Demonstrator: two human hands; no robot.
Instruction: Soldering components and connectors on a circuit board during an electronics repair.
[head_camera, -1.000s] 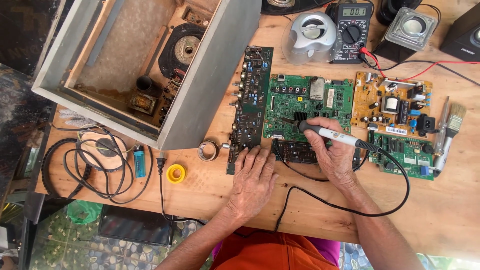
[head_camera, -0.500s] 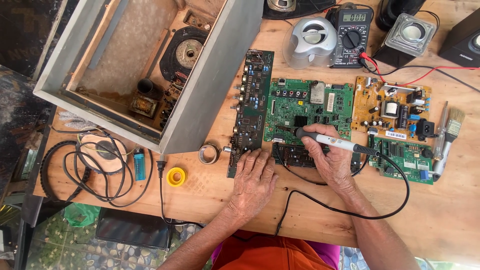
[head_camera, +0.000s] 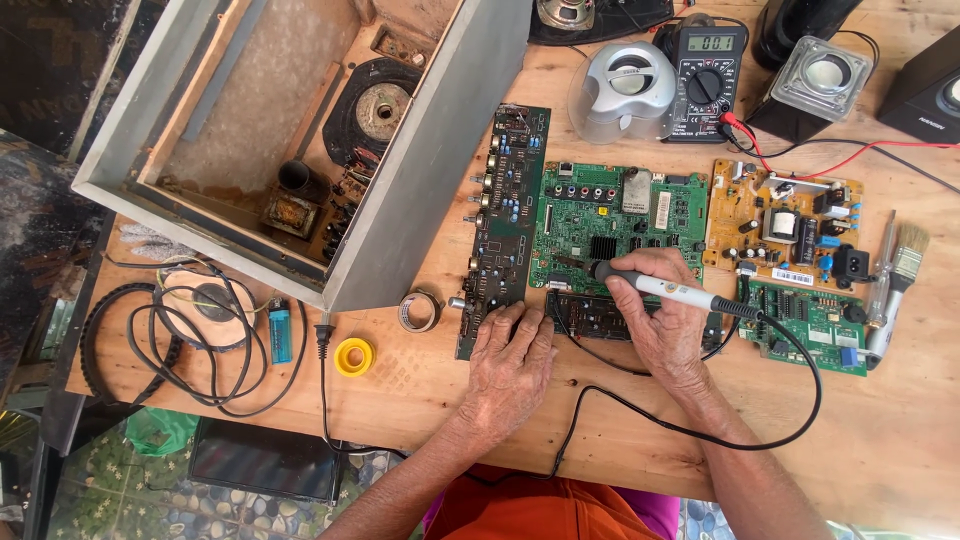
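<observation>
Gripped in my right hand (head_camera: 668, 322), the soldering iron (head_camera: 660, 288) pointed its tip at the green circuit board (head_camera: 620, 212) just above my fingers. My left hand (head_camera: 512, 362) lay flat, unclenched, pressing the long dark board (head_camera: 505, 220) beside the grey speaker box (head_camera: 440, 180).

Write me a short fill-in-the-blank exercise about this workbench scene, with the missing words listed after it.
1. The right hand holds a soldering iron whose tip points at the ____ circuit board.
2. The left hand rests flat on the wooden ____.
3. The paintbrush lies at the table's ____ edge.
4. The yellow tape roll lies beside a blue ____.

Missing words: green; table; right; lighter
</observation>
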